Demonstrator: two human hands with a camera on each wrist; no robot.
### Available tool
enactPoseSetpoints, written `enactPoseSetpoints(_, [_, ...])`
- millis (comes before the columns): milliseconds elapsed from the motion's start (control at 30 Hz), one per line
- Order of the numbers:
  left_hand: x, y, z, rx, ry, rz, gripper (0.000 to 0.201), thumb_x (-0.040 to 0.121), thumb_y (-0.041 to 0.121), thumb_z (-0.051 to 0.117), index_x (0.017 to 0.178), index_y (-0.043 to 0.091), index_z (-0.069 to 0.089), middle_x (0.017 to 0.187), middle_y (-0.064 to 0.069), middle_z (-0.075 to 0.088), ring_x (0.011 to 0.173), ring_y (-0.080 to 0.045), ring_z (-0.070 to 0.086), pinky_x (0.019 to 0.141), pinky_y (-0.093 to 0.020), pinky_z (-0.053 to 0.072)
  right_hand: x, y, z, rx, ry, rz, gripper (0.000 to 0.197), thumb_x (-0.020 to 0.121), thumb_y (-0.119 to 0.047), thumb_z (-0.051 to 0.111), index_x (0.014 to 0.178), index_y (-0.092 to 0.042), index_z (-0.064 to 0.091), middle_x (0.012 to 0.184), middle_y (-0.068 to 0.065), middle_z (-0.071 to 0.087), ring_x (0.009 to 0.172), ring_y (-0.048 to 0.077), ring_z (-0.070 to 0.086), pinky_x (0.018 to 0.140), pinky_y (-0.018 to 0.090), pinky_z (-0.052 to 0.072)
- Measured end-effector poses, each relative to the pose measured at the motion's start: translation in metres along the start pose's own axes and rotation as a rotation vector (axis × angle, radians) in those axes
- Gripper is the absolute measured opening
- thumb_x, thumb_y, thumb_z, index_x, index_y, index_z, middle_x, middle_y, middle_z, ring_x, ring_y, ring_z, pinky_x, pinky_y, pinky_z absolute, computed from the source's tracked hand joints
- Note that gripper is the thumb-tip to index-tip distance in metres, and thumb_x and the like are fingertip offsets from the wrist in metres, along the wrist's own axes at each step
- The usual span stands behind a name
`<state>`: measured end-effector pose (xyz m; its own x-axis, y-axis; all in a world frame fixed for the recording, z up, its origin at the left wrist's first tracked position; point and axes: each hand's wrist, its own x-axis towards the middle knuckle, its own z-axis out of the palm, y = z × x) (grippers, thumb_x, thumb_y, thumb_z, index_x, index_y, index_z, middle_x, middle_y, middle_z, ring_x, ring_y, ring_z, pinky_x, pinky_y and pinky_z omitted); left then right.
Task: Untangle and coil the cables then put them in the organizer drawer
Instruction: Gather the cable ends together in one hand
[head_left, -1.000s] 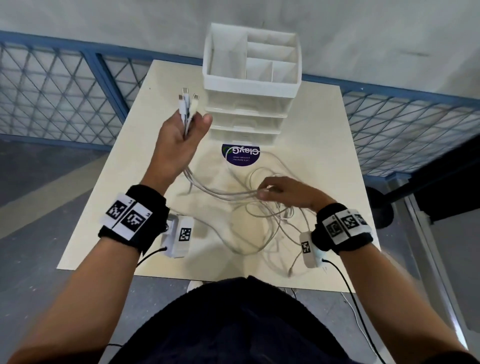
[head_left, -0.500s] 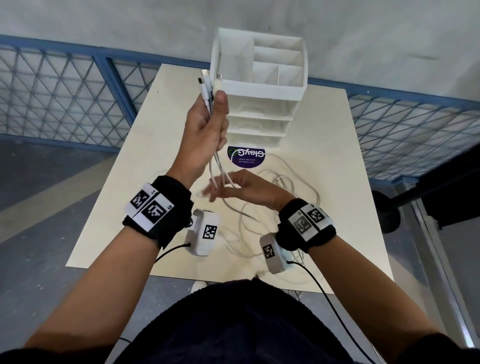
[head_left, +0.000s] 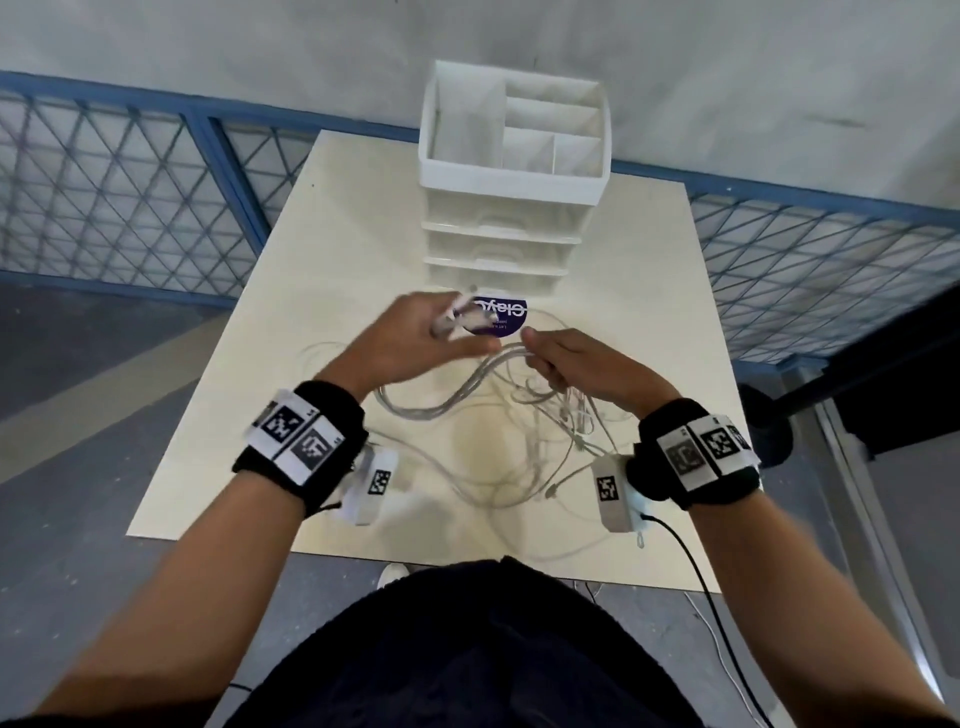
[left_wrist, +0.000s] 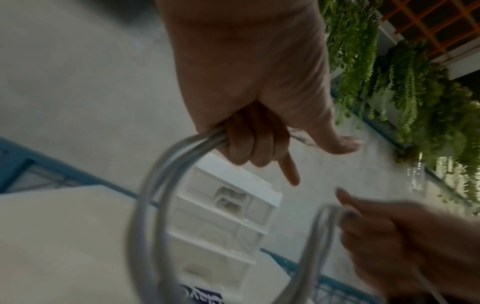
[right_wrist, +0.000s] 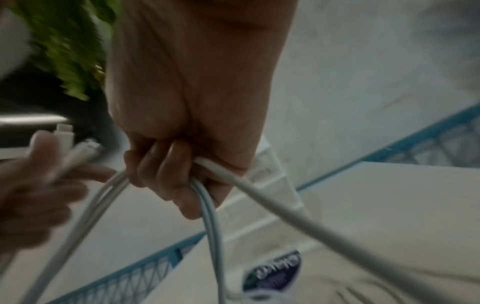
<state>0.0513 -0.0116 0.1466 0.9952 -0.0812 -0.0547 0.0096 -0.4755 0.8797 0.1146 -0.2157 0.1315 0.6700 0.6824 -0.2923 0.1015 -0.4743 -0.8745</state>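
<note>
A tangle of white cables (head_left: 524, 441) sprawls over the middle of the cream table (head_left: 644, 270). My left hand (head_left: 415, 338) grips a bundle of them near their plug ends (head_left: 457, 317), low over the table; its fingers curl round the strands (left_wrist: 182, 148). My right hand (head_left: 571, 364) grips the same bundle a little further along, its fingers wrapped round several strands (right_wrist: 205, 197). A short loop of cable sags between the two hands. The white organizer (head_left: 511, 171) with three shut drawers (head_left: 498, 244) stands at the table's far edge, beyond both hands.
A round purple sticker (head_left: 501, 317) lies on the table just before the organizer. A blue mesh railing (head_left: 130, 208) runs behind and beside the table, against a grey wall. Green hanging plants (left_wrist: 415, 92) show in the left wrist view.
My left hand has dropped from in front of the organizer down to just above the table, still holding the plug ends. My right hand has closed round the cable bundle right of it.
</note>
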Motion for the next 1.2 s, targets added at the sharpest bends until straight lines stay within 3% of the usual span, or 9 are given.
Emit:
enactPoseSetpoints(133, [0.008,0.006,0.014,0.052,-0.114,0.011,0.022,0.083,0.028,0.067,0.063,0.024,0.061,0.050,0.017,0.056,0.049,0.006,0.049,0.056,-0.011,0.036,0.004,-0.031,-0.007,0.004,0.067,-0.105,0.046,0.100,-0.038,0.032,0.060,-0.018,0.040,0.053,-0.006,0.032,0.051,0.012,0.028,0.053,0.024,0.027])
enactPoseSetpoints(267, [0.012,0.016,-0.003,-0.102,0.000,0.117,0.029,0.084,0.042,0.059,0.062,0.024,0.056,0.054,0.014,0.055,0.055,0.004,0.048,0.061,-0.011,0.037,0.000,-0.021,-0.017,0.089,0.032,-0.168,0.033,0.096,-0.029,0.046,0.068,-0.013,0.048,0.055,-0.007,0.038,0.049,0.007,0.035,0.053,0.018,0.033])
enactPoseSetpoints(400, [0.011,0.031,-0.016,-0.128,0.135,0.190,0.034,0.079,0.054,0.054,0.063,0.024,0.054,0.063,-0.002,0.050,0.062,-0.011,0.044,0.063,-0.025,0.035,0.007,0.014,-0.010,0.014,-0.079,-0.054,0.028,0.093,-0.024,0.055,0.067,-0.013,0.051,0.065,0.005,0.048,0.060,0.011,0.048,0.073,0.022,0.042])
enactPoseSetpoints(567, [0.004,0.042,-0.044,-0.194,0.363,0.302,0.032,0.087,0.044,0.051,0.060,0.027,0.049,0.056,0.012,0.050,0.061,-0.007,0.045,0.064,-0.020,0.037,0.016,0.050,-0.004,-0.090,-0.068,0.076,0.031,0.098,-0.018,0.044,0.084,0.003,0.062,0.086,0.016,0.062,0.069,-0.006,0.062,0.072,0.006,0.042])
enactPoseSetpoints(667, [0.003,0.031,-0.051,-0.076,0.431,0.211,0.037,0.088,0.046,0.051,0.058,0.026,0.050,0.061,-0.002,0.051,0.063,-0.018,0.045,0.065,-0.029,0.035,0.024,0.057,-0.016,-0.269,0.023,0.075,0.034,0.098,-0.026,0.044,0.088,-0.005,0.069,0.091,0.005,0.068,0.080,0.009,0.064,0.082,0.025,0.045])
enactPoseSetpoints(767, [0.005,0.001,-0.059,0.107,0.500,0.026,0.040,0.092,0.039,0.051,0.056,0.023,0.051,0.055,0.007,0.054,0.053,-0.009,0.047,0.058,-0.024,0.034,0.024,0.049,-0.035,-0.341,0.161,0.019,0.029,0.097,-0.021,0.045,0.085,-0.011,0.068,0.077,-0.010,0.064,0.070,-0.006,0.060,0.076,0.020,0.043])
enactPoseSetpoints(900, [0.003,-0.037,-0.064,0.379,0.410,-0.257,0.037,0.092,0.037,0.049,0.065,0.014,0.060,0.071,-0.008,0.058,0.070,-0.027,0.054,0.066,-0.031,0.038,0.019,0.029,-0.063,-0.224,0.246,-0.100,0.029,0.093,-0.011,0.051,0.066,-0.021,0.054,0.063,-0.004,0.057,0.058,0.001,0.053,0.068,0.026,0.041])
enactPoseSetpoints(1000, [0.006,-0.058,-0.054,0.409,0.318,-0.375,0.035,0.092,0.037,0.050,0.070,0.014,0.063,0.077,-0.011,0.059,0.077,-0.030,0.057,0.072,-0.036,0.042,0.011,0.010,-0.080,-0.274,0.202,-0.010,0.015,0.088,-0.017,0.061,0.075,-0.011,0.057,0.064,-0.002,0.055,0.052,-0.003,0.054,0.063,0.015,0.042])
enactPoseSetpoints(1200, [0.006,-0.075,-0.038,0.397,0.323,-0.423,0.039,0.091,0.045,0.048,0.073,0.015,0.062,0.077,-0.008,0.057,0.082,-0.032,0.059,0.070,-0.033,0.039,0.000,0.010,-0.097,-0.469,0.016,0.129,0.019,0.083,-0.035,0.066,0.073,-0.022,0.056,0.067,0.005,0.057,0.062,0.015,0.054,0.063,0.029,0.040])
